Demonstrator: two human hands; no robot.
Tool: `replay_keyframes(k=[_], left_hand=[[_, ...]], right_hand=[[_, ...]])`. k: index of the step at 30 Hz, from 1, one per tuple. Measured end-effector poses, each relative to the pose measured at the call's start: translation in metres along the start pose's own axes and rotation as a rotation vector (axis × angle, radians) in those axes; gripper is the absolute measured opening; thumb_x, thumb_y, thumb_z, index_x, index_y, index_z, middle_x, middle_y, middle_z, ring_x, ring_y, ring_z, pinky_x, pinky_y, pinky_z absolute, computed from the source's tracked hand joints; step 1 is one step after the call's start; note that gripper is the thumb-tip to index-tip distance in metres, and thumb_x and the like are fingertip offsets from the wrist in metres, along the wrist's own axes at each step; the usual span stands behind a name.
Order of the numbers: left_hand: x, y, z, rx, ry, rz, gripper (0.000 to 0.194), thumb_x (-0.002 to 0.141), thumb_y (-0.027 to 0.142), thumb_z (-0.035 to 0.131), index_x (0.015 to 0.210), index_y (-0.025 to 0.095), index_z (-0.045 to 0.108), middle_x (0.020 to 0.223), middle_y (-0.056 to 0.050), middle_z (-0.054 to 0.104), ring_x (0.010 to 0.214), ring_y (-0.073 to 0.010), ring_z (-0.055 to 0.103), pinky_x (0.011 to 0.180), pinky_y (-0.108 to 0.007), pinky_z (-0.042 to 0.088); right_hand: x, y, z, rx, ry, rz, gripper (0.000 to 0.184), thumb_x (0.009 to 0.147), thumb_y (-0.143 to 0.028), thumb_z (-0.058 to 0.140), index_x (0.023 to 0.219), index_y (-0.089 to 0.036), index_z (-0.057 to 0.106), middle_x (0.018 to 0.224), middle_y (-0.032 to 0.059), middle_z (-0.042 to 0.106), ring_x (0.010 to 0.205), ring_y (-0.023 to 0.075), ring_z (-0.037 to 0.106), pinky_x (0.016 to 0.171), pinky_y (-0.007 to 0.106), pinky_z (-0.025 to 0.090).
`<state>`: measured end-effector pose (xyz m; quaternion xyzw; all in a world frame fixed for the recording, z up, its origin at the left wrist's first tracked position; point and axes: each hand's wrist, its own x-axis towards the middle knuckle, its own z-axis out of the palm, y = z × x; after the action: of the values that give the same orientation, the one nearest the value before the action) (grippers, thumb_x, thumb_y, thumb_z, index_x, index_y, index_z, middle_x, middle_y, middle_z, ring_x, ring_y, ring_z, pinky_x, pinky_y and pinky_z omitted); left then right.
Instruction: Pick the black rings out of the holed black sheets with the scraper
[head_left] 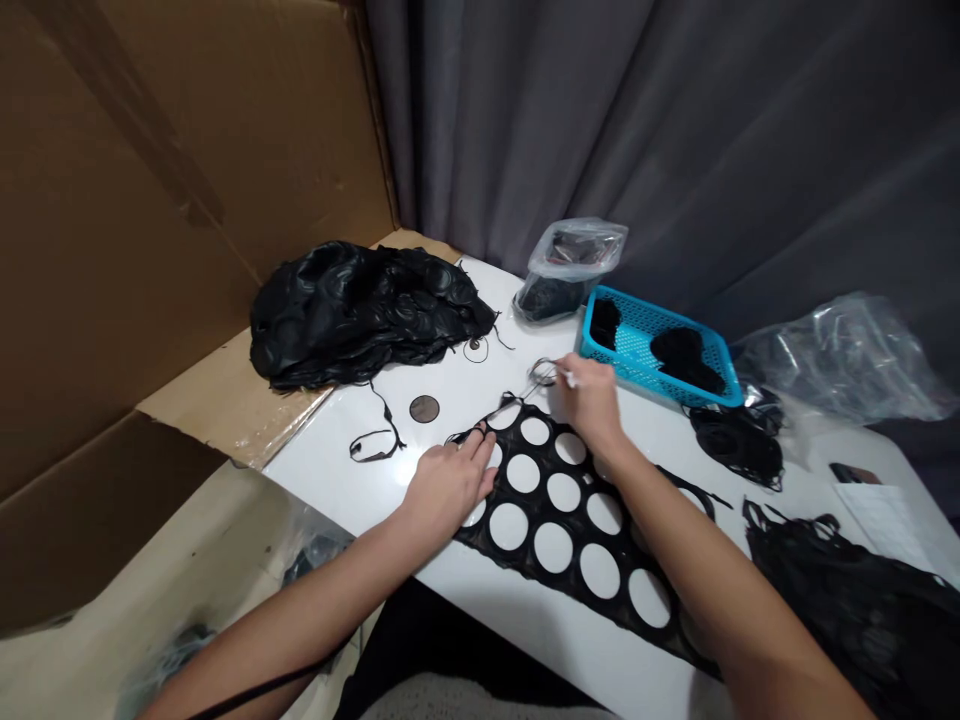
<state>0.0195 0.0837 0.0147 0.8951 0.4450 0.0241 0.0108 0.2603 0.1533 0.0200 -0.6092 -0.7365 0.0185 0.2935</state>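
A black sheet [577, 470] with rows of round cut-out holes lies on the white table, and the tabletop shows through the holes. My left hand [450, 478] rests on its left part with fingers stretched out flat. Just beyond the sheet's far edge, my right hand [590, 400] is closed in a pinch. A thin dark loop [543, 372] shows at its fingertips, along with something slim and pale that I cannot make out. Left of the sheet are a dark round disc [424, 409] and a black scrap loop [375, 445].
A heap of black sheets [367, 315] lies at the back left by a cardboard box [187, 130]. A blue basket [660, 345] holds black pieces, with a clear bag [570, 265] beside it. Black scraps [855, 590] pile up at the right, near a white paper [885, 522].
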Motion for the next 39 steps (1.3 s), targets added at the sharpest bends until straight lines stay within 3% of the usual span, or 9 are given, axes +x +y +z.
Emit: replay_keyframes(k=[2, 4, 7, 11, 17, 32, 35, 39], left_hand=[[0.0, -0.001, -0.002, -0.023, 0.007, -0.011, 0.043, 0.099, 0.035, 0.05, 0.137, 0.016, 0.053, 0.137, -0.013, 0.058, 0.08, -0.0222, 0.069, 0.065, -0.036, 0.051], [0.001, -0.003, -0.006, -0.05, 0.02, -0.021, 0.04, 0.098, 0.033, 0.051, 0.134, 0.017, 0.054, 0.132, -0.012, 0.061, 0.081, -0.0211, 0.068, 0.065, -0.034, 0.05], [0.007, -0.001, -0.012, -0.072, 0.045, -0.002, 0.037, 0.099, 0.031, 0.049, 0.133, 0.018, 0.054, 0.126, -0.01, 0.062, 0.083, -0.0195, 0.068, 0.065, -0.032, 0.049], [0.018, 0.01, -0.015, -0.075, 0.025, 0.108, 0.04, 0.099, 0.033, 0.051, 0.135, 0.017, 0.051, 0.125, -0.01, 0.062, 0.081, -0.0187, 0.068, 0.066, -0.031, 0.049], [0.022, 0.021, -0.006, -0.038, -0.016, 0.172, 0.041, 0.097, 0.034, 0.054, 0.134, 0.015, 0.053, 0.129, -0.012, 0.06, 0.079, -0.0198, 0.068, 0.066, -0.033, 0.049], [0.021, 0.02, -0.001, -0.091, -0.003, 0.155, 0.039, 0.096, 0.031, 0.054, 0.132, 0.017, 0.054, 0.131, -0.012, 0.06, 0.08, -0.0192, 0.069, 0.068, -0.033, 0.051], [0.021, 0.02, -0.002, -0.071, -0.006, 0.161, 0.039, 0.097, 0.031, 0.052, 0.133, 0.016, 0.053, 0.131, -0.011, 0.061, 0.08, -0.0195, 0.069, 0.068, -0.033, 0.05], [0.022, 0.019, -0.002, -0.063, -0.011, 0.171, 0.041, 0.097, 0.031, 0.052, 0.135, 0.016, 0.052, 0.133, -0.011, 0.06, 0.078, -0.0197, 0.068, 0.067, -0.034, 0.05]], right_hand=[[0.007, 0.018, -0.015, 0.058, 0.094, 0.144, 0.014, 0.088, -0.019, 0.05, 0.076, -0.023, 0.055, 0.081, 0.0096, 0.068, 0.078, 0.0282, 0.06, 0.079, 0.043, 0.041], [0.001, 0.025, -0.026, 0.142, 0.091, 0.189, 0.015, 0.087, -0.024, 0.054, 0.072, -0.025, 0.053, 0.082, 0.0083, 0.069, 0.077, 0.028, 0.061, 0.076, 0.042, 0.043], [-0.022, 0.013, -0.032, 0.312, -0.053, 0.217, 0.015, 0.087, -0.03, 0.057, 0.073, -0.024, 0.055, 0.085, 0.0056, 0.071, 0.078, 0.0251, 0.064, 0.073, 0.038, 0.047], [-0.051, -0.014, -0.024, 0.542, -0.285, 0.276, 0.017, 0.087, -0.032, 0.06, 0.073, -0.023, 0.055, 0.092, 0.0041, 0.072, 0.086, 0.0223, 0.066, 0.079, 0.035, 0.048], [-0.062, -0.021, -0.015, 0.661, -0.319, 0.296, 0.018, 0.087, -0.031, 0.06, 0.073, -0.023, 0.054, 0.094, 0.004, 0.072, 0.092, 0.0219, 0.066, 0.084, 0.035, 0.049], [-0.063, -0.021, -0.014, 0.625, -0.322, 0.254, 0.016, 0.089, -0.029, 0.059, 0.074, -0.024, 0.055, 0.093, 0.0027, 0.071, 0.093, 0.0224, 0.065, 0.086, 0.037, 0.048], [-0.066, -0.023, -0.014, 0.482, -0.305, 0.172, 0.015, 0.09, -0.026, 0.058, 0.075, -0.024, 0.056, 0.094, 0.0022, 0.072, 0.094, 0.023, 0.064, 0.088, 0.039, 0.044], [-0.074, -0.029, -0.011, 0.256, -0.288, -0.061, 0.013, 0.093, -0.019, 0.053, 0.083, -0.023, 0.059, 0.101, 0.0063, 0.073, 0.097, 0.0252, 0.063, 0.092, 0.045, 0.037]])
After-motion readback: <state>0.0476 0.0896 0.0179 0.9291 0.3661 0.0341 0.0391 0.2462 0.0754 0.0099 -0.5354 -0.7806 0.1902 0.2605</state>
